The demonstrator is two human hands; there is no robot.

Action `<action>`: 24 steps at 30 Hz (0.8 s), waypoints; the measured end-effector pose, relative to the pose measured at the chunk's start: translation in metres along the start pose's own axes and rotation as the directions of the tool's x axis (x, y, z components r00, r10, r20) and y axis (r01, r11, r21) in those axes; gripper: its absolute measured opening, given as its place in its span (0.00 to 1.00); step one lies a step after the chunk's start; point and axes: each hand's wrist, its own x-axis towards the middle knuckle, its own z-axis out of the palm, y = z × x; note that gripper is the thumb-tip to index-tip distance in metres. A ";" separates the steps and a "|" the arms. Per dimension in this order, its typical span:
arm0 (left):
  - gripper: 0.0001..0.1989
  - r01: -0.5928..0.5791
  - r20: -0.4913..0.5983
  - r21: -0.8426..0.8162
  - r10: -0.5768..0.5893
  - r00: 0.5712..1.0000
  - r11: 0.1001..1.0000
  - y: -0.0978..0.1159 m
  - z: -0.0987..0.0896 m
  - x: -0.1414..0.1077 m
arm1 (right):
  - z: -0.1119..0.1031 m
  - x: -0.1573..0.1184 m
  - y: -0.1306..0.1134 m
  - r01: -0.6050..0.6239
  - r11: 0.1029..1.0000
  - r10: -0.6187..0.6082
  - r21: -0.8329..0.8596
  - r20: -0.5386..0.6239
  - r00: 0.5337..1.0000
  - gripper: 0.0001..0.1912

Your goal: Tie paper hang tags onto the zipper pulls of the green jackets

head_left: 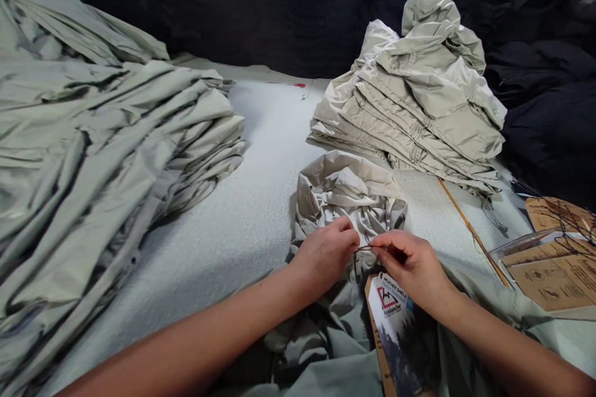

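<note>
Pinching a thin dark string (364,248); both hands (328,254) nearly closed

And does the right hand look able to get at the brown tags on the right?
Probably yes: only the orange strip seems to lie between the right hand and the brown tags, though that hand appears to be pinching a dark cord.
</note>
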 end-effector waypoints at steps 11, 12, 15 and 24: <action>0.08 -0.021 -0.022 -0.072 0.019 1.000 0.997 0.001 -0.004 -0.001 | 0.004 0.000 -0.006 0.091 0.935 -0.074 -0.343 0.062 0.995 0.07; 0.08 -0.027 -0.024 -0.073 0.025 0.999 0.997 0.001 -0.004 -0.001 | 0.005 0.000 -0.005 0.091 0.921 -0.073 -0.378 0.061 0.995 0.08; 0.07 -0.041 -0.031 -0.071 0.039 0.999 0.997 0.002 -0.004 -0.001 | 0.008 0.000 -0.005 0.085 0.875 -0.068 -0.477 0.055 0.996 0.07; 0.05 -0.033 -0.034 -0.034 0.032 0.999 0.999 0.007 -0.006 -0.002 | 0.008 0.000 -0.007 0.139 0.847 -0.097 -0.513 0.108 0.989 0.05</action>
